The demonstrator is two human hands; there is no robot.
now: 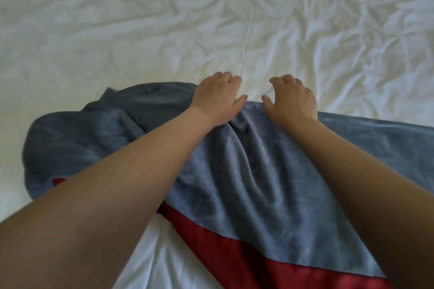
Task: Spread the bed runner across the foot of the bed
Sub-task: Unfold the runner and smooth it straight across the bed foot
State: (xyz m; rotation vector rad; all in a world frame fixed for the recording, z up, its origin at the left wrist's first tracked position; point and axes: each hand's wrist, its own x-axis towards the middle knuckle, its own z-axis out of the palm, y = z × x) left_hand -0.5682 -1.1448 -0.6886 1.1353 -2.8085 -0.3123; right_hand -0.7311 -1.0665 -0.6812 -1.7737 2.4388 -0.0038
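Note:
The bed runner (246, 171) is a soft grey-blue cloth with a red band along its near side. It lies rumpled on the white bed sheet (141, 37), bunched up at the left and stretching off to the right. My left hand (218, 98) rests palm down on its far edge, fingers curled over the edge onto the sheet. My right hand (293, 98) lies beside it on the same edge, fingers spread and bent. Whether either hand pinches the cloth is hidden under the palms.
Wrinkled white sheet covers the whole bed beyond the runner, with a seam line (246, 40) running away from my hands. A strip of white sheet (150, 256) shows near me, left of the red band.

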